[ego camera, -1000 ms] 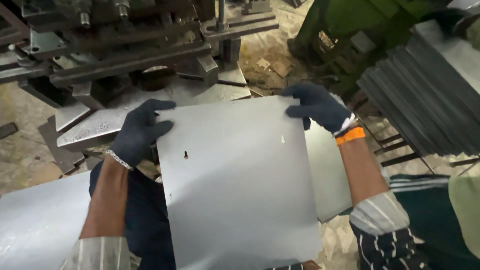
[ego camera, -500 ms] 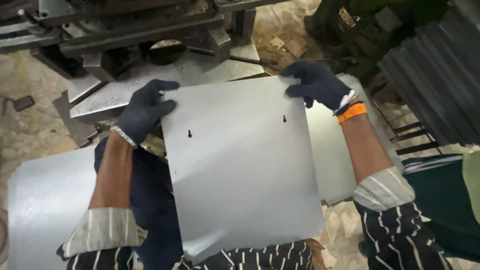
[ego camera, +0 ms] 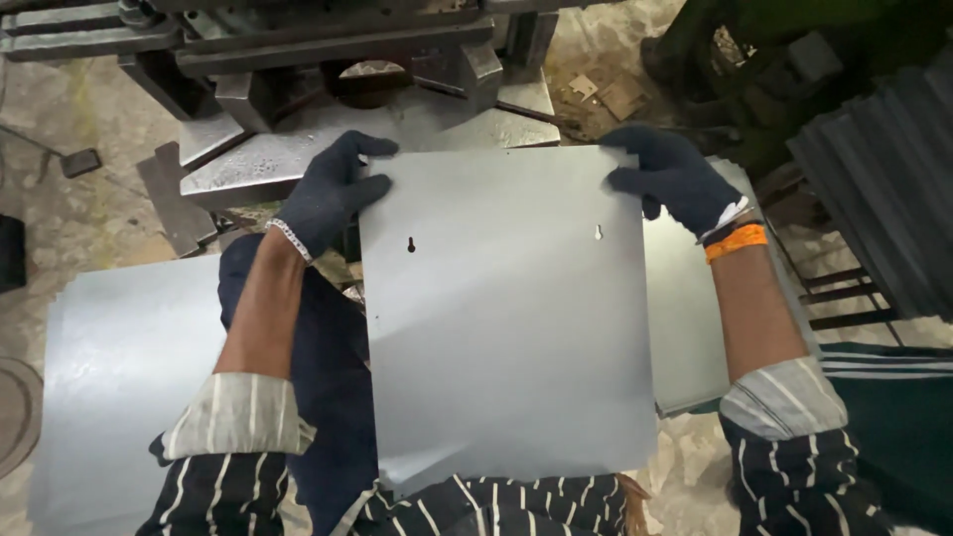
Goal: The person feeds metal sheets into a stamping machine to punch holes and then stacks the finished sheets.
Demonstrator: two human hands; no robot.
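Workshop floor (ego camera: 79,213), dusty concrete, with a heavy steel press (ego camera: 338,69) at the top. Both gloved hands grip a square metal sheet (ego camera: 506,318) by its upper corners: left hand (ego camera: 333,189) closed on the left corner, right hand (ego camera: 675,179) closed on the right. The sheet lies flat over the person's lap, just below the press bed, two small keyhole slots near its top. More sheets (ego camera: 119,367) are stacked at the left.

Dark knit gloves, striped rolled sleeves — orange wristband right.
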